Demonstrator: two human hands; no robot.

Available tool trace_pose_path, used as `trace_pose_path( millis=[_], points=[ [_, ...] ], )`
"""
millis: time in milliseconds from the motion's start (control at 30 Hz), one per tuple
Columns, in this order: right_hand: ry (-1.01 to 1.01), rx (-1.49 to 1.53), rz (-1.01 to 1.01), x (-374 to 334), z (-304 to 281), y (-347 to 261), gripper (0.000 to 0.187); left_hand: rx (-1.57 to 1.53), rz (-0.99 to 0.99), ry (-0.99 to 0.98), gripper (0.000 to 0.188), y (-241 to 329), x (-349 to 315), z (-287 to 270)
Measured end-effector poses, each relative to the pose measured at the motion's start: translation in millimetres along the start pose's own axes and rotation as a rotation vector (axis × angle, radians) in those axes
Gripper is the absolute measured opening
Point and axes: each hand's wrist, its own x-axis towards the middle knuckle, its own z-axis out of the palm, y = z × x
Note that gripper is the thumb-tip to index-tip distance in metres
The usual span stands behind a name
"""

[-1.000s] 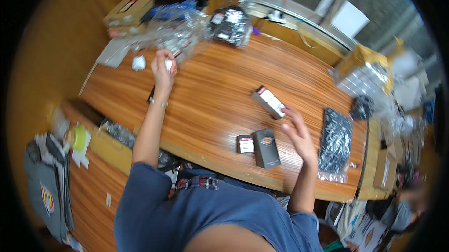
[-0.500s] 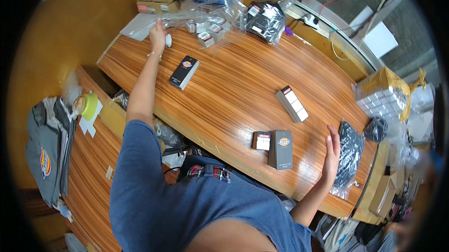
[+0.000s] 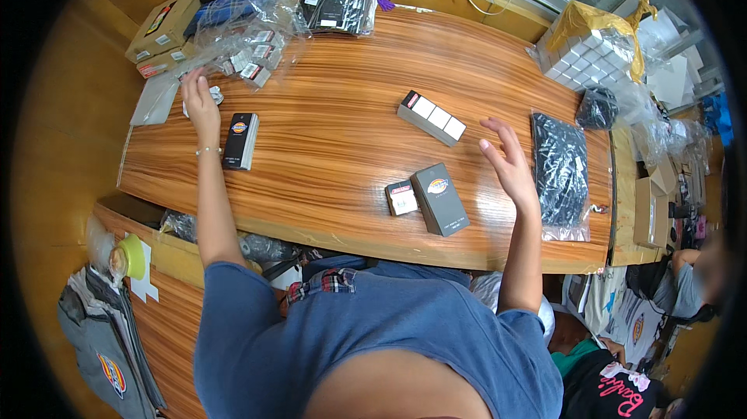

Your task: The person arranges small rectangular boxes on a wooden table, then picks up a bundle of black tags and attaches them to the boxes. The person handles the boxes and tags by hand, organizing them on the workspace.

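My left hand (image 3: 202, 112) is over the far left of the table, fingers stretched out and holding nothing. Beside it lies a crumpled white scrap (image 3: 215, 95), and just beyond is a clear plastic bag (image 3: 289, 18) with several small tag bundles (image 3: 254, 73) in it. A stack of black hang tags (image 3: 240, 141) lies right of my left wrist. My right hand (image 3: 512, 168) hovers open, fingers spread, between a long stack of black-and-white tags (image 3: 433, 117) and a bagged dark item (image 3: 560, 170). Nearer me sit a dark grey tag stack (image 3: 440, 199) and a small white-labelled stack (image 3: 401, 199).
Cardboard boxes (image 3: 162, 28) stand at the far left corner. A bag of black packs (image 3: 340, 5) lies at the back edge. A plastic-wrapped block of small white boxes (image 3: 585, 49) sits far right. Grey garments (image 3: 109, 349) hang low left. Another person (image 3: 692, 283) is at the right.
My view has turned, shifting the table in the picture. My left hand has come away from the clear plastic bag's edge, its fingers now straight. My right hand has reached forward, nearer the long tag stack.
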Motion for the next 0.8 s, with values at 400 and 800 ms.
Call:
trace_pose_path(
  millis=[400,800],
  points=[
    [-0.334,-0.082,0.166,61.1,50.1,32.5,0.048,-0.451,-0.094,-1.731,0.051,204.1,-44.4,209.9],
    [-0.158,-0.071,-0.198,39.3,61.9,23.3,0.060,-0.265,0.499,-1.348,0.055,221.6,-73.6,159.6]
  ],
)
